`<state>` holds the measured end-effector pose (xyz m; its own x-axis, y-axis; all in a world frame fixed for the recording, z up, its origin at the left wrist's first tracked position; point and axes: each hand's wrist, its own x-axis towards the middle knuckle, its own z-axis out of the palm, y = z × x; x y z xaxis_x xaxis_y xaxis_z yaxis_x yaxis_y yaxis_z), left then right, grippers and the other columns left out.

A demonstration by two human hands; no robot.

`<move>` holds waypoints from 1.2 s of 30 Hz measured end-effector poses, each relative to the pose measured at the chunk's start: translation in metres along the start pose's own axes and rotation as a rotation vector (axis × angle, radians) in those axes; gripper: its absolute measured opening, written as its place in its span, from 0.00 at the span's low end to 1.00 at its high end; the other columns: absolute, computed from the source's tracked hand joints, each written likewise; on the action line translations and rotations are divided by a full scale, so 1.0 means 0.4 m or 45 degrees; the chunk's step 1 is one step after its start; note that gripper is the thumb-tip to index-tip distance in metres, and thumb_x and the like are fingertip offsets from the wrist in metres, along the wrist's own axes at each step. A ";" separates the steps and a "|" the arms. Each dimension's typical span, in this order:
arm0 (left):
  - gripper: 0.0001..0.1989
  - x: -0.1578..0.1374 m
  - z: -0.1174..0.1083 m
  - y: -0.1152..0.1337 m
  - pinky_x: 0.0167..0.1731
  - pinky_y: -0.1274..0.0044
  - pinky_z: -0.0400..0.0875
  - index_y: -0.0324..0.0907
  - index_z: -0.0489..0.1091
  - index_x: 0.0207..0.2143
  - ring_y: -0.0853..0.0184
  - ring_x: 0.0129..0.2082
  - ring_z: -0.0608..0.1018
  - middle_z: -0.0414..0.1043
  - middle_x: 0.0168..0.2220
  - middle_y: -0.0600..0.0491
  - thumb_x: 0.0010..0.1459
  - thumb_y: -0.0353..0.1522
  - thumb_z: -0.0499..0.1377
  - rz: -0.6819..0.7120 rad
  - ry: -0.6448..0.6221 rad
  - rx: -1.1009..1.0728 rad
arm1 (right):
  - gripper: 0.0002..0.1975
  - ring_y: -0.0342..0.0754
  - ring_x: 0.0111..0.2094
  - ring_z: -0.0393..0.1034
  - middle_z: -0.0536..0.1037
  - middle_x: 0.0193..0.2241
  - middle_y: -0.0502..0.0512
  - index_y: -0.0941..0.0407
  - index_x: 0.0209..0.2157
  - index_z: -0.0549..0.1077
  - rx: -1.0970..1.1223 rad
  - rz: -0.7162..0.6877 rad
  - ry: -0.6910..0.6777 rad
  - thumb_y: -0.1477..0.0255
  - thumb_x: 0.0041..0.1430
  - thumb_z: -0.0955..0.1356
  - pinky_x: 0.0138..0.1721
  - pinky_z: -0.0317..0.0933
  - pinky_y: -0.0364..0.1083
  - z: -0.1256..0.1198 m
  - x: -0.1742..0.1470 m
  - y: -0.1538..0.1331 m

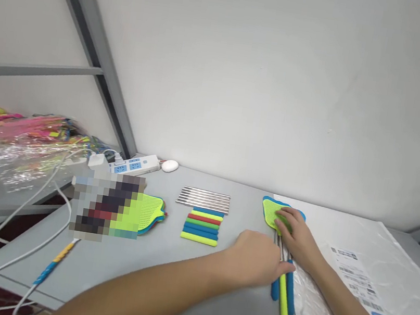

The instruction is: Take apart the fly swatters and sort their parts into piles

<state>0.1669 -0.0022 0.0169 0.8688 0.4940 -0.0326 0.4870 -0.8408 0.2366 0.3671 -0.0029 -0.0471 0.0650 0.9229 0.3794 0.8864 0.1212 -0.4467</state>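
Several fly swatters with metal shafts lie at the right of the table. The top one has a yellow-green mesh head (270, 212) and a yellow-green handle (284, 300), with blue handles (291, 291) on both sides of it. My right hand (295, 236) is closed over the base of the green head, its fingers across the mesh. Lower down, my left hand (258, 257) is curled at the shaft, its thumb lying across it just above the handle; its other fingertips are hidden.
Mid-table lie metal rods (204, 198) and a row of coloured handle tubes (201, 229). Left of them is a stack of swatter heads (151, 212), partly covered by a pixelated patch. A power strip (136, 164), white cables (56, 197) and bagged items (33, 147) sit further left. White plastic packaging (404, 281) covers the right side.
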 end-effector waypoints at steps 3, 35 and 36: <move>0.28 0.037 0.039 0.024 0.27 0.71 0.67 0.39 0.74 0.26 0.55 0.29 0.79 0.74 0.25 0.46 0.63 0.50 0.48 -0.009 -0.073 0.068 | 0.20 0.54 0.56 0.61 0.66 0.54 0.63 0.57 0.51 0.68 -0.012 0.029 0.017 0.59 0.67 0.57 0.58 0.57 0.57 0.006 -0.004 -0.002; 0.34 -0.131 0.101 -0.114 0.41 0.60 0.69 0.46 0.66 0.46 0.54 0.39 0.74 0.71 0.41 0.50 0.47 0.60 0.57 0.004 0.008 -0.235 | 0.20 0.46 0.29 0.61 0.67 0.28 0.50 0.54 0.24 0.63 -0.214 0.128 -0.119 0.53 0.60 0.64 0.37 0.52 0.50 0.063 0.073 -0.154; 0.35 -0.131 0.106 -0.116 0.40 0.61 0.70 0.46 0.66 0.46 0.54 0.38 0.75 0.72 0.41 0.50 0.45 0.61 0.57 0.011 0.031 -0.233 | 0.20 0.45 0.28 0.61 0.67 0.28 0.50 0.54 0.24 0.63 -0.200 0.115 -0.132 0.53 0.59 0.64 0.38 0.52 0.50 0.061 0.071 -0.158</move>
<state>0.1026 0.0014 -0.0335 0.8695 0.4939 -0.0067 0.4529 -0.7918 0.4099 0.3016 0.0246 -0.0279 0.1070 0.9611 0.2548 0.9401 -0.0145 -0.3405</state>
